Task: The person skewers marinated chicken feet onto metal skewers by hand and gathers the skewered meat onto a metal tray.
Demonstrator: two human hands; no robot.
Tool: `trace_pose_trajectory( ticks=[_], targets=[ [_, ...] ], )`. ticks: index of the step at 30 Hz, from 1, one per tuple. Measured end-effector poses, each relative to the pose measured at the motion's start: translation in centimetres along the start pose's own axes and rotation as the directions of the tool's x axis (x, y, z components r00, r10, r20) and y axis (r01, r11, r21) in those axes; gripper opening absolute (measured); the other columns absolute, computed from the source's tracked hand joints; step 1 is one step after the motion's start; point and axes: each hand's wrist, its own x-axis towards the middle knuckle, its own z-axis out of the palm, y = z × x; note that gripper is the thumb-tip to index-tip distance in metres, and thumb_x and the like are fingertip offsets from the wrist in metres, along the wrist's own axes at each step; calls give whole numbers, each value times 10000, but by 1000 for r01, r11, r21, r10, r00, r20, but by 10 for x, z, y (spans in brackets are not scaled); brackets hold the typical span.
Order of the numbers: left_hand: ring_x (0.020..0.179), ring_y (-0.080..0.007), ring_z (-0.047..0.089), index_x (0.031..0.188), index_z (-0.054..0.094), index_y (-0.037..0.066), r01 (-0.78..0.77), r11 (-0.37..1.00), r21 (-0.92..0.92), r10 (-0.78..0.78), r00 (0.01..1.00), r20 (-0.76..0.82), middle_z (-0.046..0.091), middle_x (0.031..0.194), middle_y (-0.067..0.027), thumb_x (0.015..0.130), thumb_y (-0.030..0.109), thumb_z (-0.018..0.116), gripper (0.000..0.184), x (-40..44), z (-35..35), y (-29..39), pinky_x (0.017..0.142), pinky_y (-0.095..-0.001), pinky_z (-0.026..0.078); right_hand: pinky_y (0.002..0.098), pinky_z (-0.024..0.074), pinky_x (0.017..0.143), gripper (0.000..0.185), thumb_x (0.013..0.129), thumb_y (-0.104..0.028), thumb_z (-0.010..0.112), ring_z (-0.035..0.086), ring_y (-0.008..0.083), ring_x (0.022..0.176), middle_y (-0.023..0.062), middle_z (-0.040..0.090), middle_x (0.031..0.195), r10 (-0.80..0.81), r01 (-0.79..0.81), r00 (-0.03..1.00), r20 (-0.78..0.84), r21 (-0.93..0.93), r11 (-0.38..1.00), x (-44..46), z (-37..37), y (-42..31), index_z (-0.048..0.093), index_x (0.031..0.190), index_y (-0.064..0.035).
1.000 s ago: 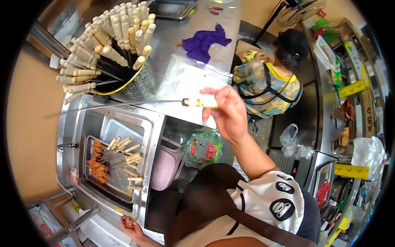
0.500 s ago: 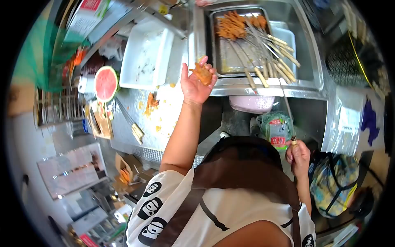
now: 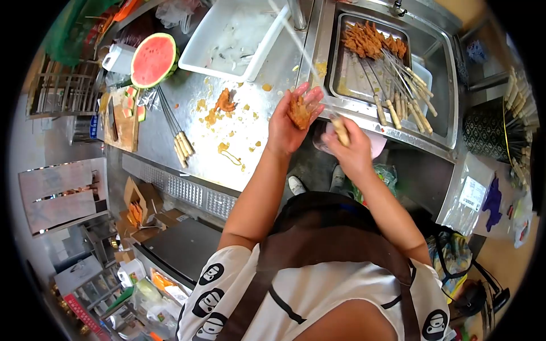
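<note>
In my left hand (image 3: 289, 122), palm up with the fingers partly curled, rests an orange-brown piece of marinated meat (image 3: 299, 112). Close beside it, my right hand (image 3: 351, 146) grips the wooden handle (image 3: 340, 132) of a long metal skewer (image 3: 307, 57). The skewer runs up and to the left, past my left fingertips; I cannot tell whether it touches the meat. Another marinated piece (image 3: 224, 100) lies on the steel counter (image 3: 187, 122) amid drips of marinade. Wooden-handled skewers (image 3: 392, 112) loaded with similar meat (image 3: 367, 40) lie in a metal tray (image 3: 350, 79) over the sink.
A white tub (image 3: 210, 71) with cloudy liquid stands at the back. To the left are a cut watermelon (image 3: 153, 59), a cutting board (image 3: 128, 128) with a knife, and several bare skewers (image 3: 177, 136). A dark patterned bin (image 3: 483, 135) of skewers stands right.
My right hand has come up from low on the right to beside my left hand, bringing the skewer along. My left hand still holds the meat. The view has shifted.
</note>
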Motion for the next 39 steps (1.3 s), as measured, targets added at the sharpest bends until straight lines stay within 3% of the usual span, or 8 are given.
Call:
trace_pose_trajectory(
  ticks=[4, 7, 13, 18, 21, 30, 36, 39],
  targets=[
    [1217, -245, 388, 1247, 394, 10, -94, 973, 211, 101, 995, -21, 428, 1295, -149, 949, 345, 286, 462, -17, 6, 1, 988, -373, 331, 218, 436, 607, 441, 743, -62, 651, 505, 73, 680, 9, 555, 804, 17, -38, 995, 97, 215, 976, 18, 36, 11, 485, 1147, 0],
    [1172, -215, 425, 1238, 406, -22, -130, 966, 225, 130, 991, 12, 451, 1276, -138, 965, 321, 265, 460, -25, 2, 1, 988, -326, 322, 179, 336, 464, 356, 764, -44, 593, 407, 30, 545, -21, 516, 762, 265, -374, 917, 297, 414, 830, 19, 43, 4, 515, 1111, -34],
    [1220, -252, 380, 1302, 323, -9, -144, 904, 402, 131, 990, 59, 410, 1309, -144, 962, 361, 233, 510, -37, -4, -4, 1034, -357, 264, 205, 260, 423, 185, 808, -30, 530, 358, 51, 473, -24, 483, 678, 363, -411, 910, 200, 540, 734, 18, 63, 7, 530, 992, -40],
    [1212, -244, 384, 1327, 299, 8, -146, 961, 235, 147, 989, 14, 361, 1345, -120, 961, 362, 246, 512, -37, -9, 2, 1025, -372, 282, 209, 272, 418, 225, 791, -23, 528, 367, 50, 488, -31, 457, 684, 325, -372, 927, 186, 538, 756, 10, 63, -3, 519, 1013, -57],
    [1147, -204, 437, 1317, 320, 1, -116, 941, 318, 124, 992, -4, 389, 1324, -103, 961, 359, 267, 508, -38, -12, 2, 948, -328, 367, 208, 295, 423, 410, 722, -10, 574, 397, 50, 550, -9, 464, 824, 268, -373, 923, 277, 470, 800, 8, 62, -2, 439, 1104, -71],
    [971, -164, 507, 1303, 358, 10, -147, 848, 509, 164, 986, 11, 412, 1301, -93, 956, 390, 260, 524, -47, -3, -5, 898, -290, 383, 223, 291, 448, 293, 734, 29, 498, 380, 63, 523, -11, 471, 747, 382, -410, 909, 165, 512, 755, 5, 70, -5, 454, 1005, -74],
    [1049, -165, 447, 1353, 286, 68, -157, 872, 465, 199, 979, -43, 334, 1367, -96, 952, 413, 250, 530, -47, -14, -15, 930, -309, 367, 232, 325, 443, 165, 804, -58, 549, 432, 74, 535, -19, 475, 720, 378, -382, 918, 120, 525, 761, 7, 76, 8, 458, 938, -86],
    [1148, -225, 408, 1371, 242, 92, -213, 931, 297, 248, 965, -85, 290, 1386, -106, 952, 415, 240, 529, -50, -21, -12, 983, -357, 327, 231, 382, 489, 189, 849, -182, 595, 474, 75, 577, -16, 525, 735, 332, -345, 939, 95, 291, 892, 9, 79, 3, 486, 941, -60]
  ],
)
